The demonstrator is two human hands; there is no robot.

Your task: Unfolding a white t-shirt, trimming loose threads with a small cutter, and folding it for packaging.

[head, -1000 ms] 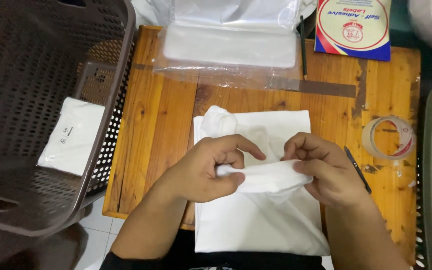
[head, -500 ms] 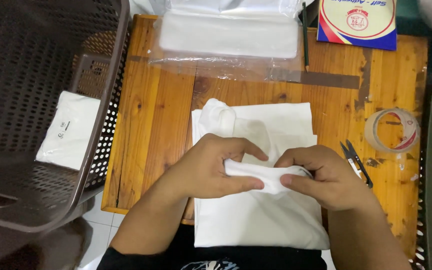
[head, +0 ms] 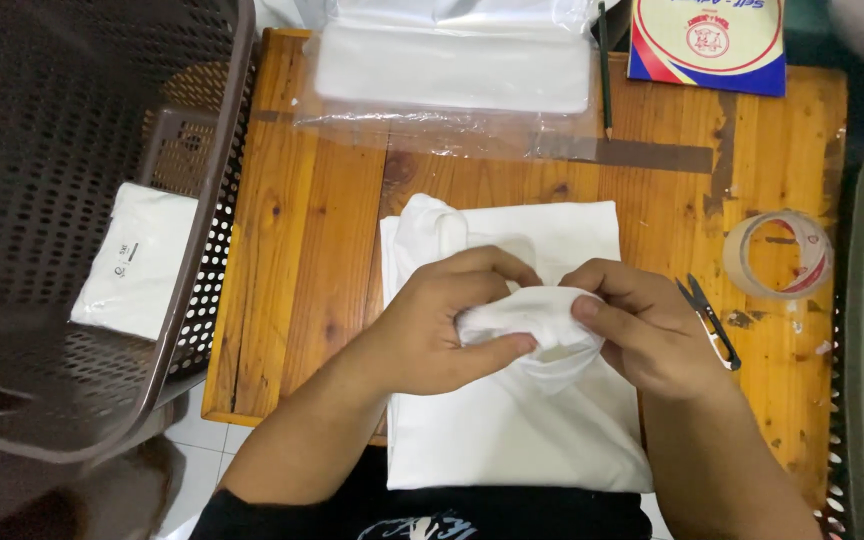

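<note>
White cloth bundle (head: 537, 325) pinched between left hand (head: 447, 325) and right hand (head: 642, 325), above folded white garment (head: 512, 420) on wooden worktop (head: 302, 250). Beyond garment: clear plastic bag stack (head: 452, 70); blue-red label booklet (head: 707, 40) at far right corner. White packet (head: 137, 260) seen in brown basket (head: 52, 150), left of garment. Versus earlier frame: bundle gathered tighter, hands drawn closer.

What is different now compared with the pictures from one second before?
Both hands, left hand and right hand, have bunched the white cloth tighter between them and closed nearer together. The grip is unchanged. The tape roll, snips and brown basket stayed put.
</note>
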